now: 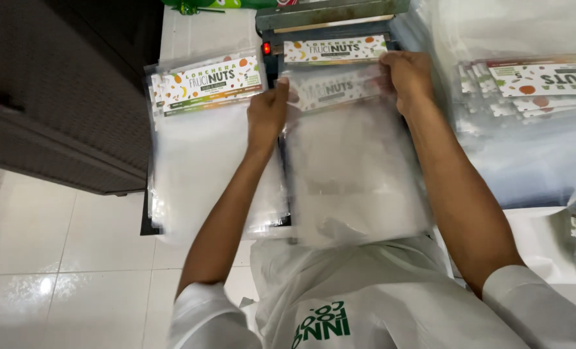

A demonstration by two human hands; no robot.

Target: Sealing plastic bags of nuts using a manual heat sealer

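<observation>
Plastic, thin and glossy, fills my view: I see my left hand [266,115] and right hand [406,79] with fingers pinched on the top corners of a clear rectangular bag [349,161] with a printed paper header, its mouth lying at the grey metal heat sealer [330,19] near the counter's far edge. A flat stack of like bags [204,148] lies toward the left edge; another crinkled pile [533,110] rests toward the right.
</observation>
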